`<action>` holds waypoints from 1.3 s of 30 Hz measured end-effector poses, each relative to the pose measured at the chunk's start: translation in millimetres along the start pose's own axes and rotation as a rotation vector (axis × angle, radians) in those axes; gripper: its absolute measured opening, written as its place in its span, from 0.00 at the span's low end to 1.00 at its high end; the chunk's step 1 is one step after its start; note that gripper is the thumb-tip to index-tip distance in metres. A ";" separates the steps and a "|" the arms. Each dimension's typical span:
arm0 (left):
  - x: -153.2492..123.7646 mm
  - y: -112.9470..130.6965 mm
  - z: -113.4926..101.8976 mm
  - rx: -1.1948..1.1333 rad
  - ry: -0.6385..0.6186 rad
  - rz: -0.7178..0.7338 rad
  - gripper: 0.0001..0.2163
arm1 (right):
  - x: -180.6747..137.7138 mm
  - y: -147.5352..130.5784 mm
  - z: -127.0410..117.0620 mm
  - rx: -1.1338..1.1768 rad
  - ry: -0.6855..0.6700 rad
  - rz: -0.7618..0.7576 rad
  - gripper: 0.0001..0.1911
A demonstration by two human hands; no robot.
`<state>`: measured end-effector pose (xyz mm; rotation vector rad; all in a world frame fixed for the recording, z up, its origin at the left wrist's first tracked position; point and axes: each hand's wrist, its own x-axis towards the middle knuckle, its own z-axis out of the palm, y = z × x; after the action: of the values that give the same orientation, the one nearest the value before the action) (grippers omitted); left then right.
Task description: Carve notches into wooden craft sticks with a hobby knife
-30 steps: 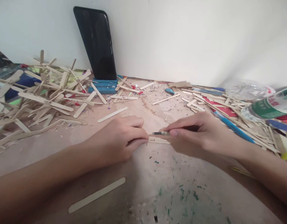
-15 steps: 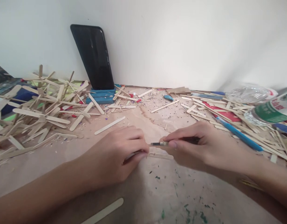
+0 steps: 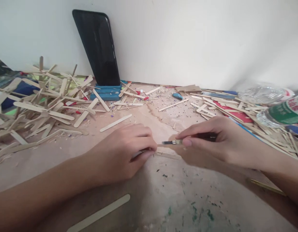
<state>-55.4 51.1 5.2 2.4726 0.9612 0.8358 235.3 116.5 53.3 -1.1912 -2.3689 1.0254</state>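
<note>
My left hand (image 3: 124, 151) rests on the tabletop with its fingers closed, pinching down one end of a thin wooden stick (image 3: 168, 155) that lies flat between my hands. My right hand (image 3: 212, 141) is closed round a small craft knife (image 3: 173, 142), whose metal blade points left just above the stick and close to my left fingertips. Most of the knife's handle is hidden inside my right hand.
A heap of wooden sticks (image 3: 42, 106) fills the left side. A black phone (image 3: 97, 48) leans on the wall in a blue stand (image 3: 105, 92). Sticks, a blue pen (image 3: 250, 129) and a plastic bottle (image 3: 282, 113) crowd the right. A loose stick (image 3: 98, 213) lies near me.
The view shifted slightly. My right hand with the knife has drawn a little to the right along the stick; my left hand stays pressed on it.
</note>
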 end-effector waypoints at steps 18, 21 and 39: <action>3.5 -9.7 -8.8 0.044 -0.015 -0.058 0.11 | 2.4 -26.3 14.8 0.446 0.469 0.007 0.05; 4.3 -10.2 -10.3 0.040 -0.031 -0.090 0.10 | -0.8 -24.5 21.5 0.219 0.494 -0.096 0.05; 7.6 -10.0 -8.8 0.038 -0.020 -0.094 0.13 | 5.0 -38.5 70.8 -0.054 0.457 -0.195 0.14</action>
<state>-61.4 64.5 9.8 2.4415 1.0870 0.7683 171.7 72.0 30.8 -1.0509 -2.1052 0.5569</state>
